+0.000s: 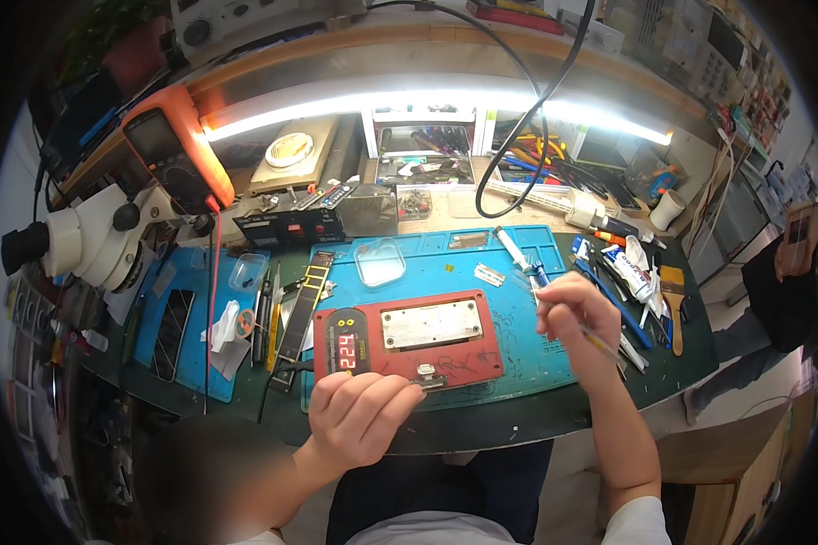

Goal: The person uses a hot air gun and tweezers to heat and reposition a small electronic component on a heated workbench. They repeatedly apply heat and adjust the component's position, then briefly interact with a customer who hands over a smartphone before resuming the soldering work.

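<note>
A red heating plate station [409, 365] lies on the blue work mat [409, 238], with a pale metal plate [432, 324] on top and a lit red display. My left hand [359, 413] is closed at its front left corner. A thin dark piece shows by the fingertips, beside a small metal part [426, 371] at the station's front edge; what the fingers hold is hidden. Raised over the mat's right side, my right hand [580, 318] pinches a slender, partly see-through tool [602, 345] with a yellowish section. Beyond its fingers lies a white syringe [511, 245].
A clear plastic box [380, 263] and a silvery strip [490, 274] lie behind the station. Left are a dark phone [173, 334], a microscope [82, 238] and an orange multimeter [177, 150]. Right are tubes, a brush [673, 304] and a standing person [777, 282]. A black cable [509, 168] hangs overhead.
</note>
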Demonstrator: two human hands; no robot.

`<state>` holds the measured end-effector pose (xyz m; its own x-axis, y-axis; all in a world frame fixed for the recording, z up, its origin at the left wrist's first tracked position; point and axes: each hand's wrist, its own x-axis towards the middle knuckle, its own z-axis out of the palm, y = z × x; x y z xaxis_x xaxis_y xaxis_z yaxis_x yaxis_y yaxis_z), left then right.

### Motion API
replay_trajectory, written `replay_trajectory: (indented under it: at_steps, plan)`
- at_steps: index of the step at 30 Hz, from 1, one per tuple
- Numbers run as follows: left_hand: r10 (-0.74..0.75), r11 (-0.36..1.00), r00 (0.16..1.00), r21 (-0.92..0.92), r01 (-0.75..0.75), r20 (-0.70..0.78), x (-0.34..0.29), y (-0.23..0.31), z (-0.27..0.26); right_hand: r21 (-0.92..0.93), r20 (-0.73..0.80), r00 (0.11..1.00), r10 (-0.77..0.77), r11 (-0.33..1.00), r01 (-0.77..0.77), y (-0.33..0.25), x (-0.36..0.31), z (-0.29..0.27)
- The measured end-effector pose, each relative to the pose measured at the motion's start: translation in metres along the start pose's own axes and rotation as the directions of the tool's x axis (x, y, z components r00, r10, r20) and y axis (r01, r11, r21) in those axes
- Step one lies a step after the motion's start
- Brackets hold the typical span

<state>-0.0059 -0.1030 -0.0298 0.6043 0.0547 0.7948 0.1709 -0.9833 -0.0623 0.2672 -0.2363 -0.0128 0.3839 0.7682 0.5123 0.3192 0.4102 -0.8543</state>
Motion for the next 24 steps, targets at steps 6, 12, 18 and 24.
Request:
replay_trajectory:
  at_steps: [6, 12, 18, 24]
  plan:
    - [0.031, 0.998, 0.999, 0.057, -0.032, 0.026, -0.003, -0.013, -0.004, -0.284, 0.366, 0.856, -0.366, 0.832, 0.477, -0.029, -0.013, 0.032]
    - [0.055, 0.996, 0.998, 0.071, -0.055, 0.006, -0.003, -0.012, 0.000, -0.355, 0.465, 0.759, -0.457, 0.688, 0.632, -0.014, -0.022, 0.043]
    - [0.053, 0.996, 0.999, 0.070, -0.052, -0.006, -0.003, -0.012, 0.000, -0.394, 0.476, 0.750, -0.459, 0.652, 0.648, -0.013, -0.019, 0.045]
    - [0.050, 0.996, 0.999, 0.068, -0.049, -0.005, -0.003, -0.012, 0.000, -0.403, 0.496, 0.744, -0.448, 0.640, 0.654, -0.013, -0.019, 0.045]
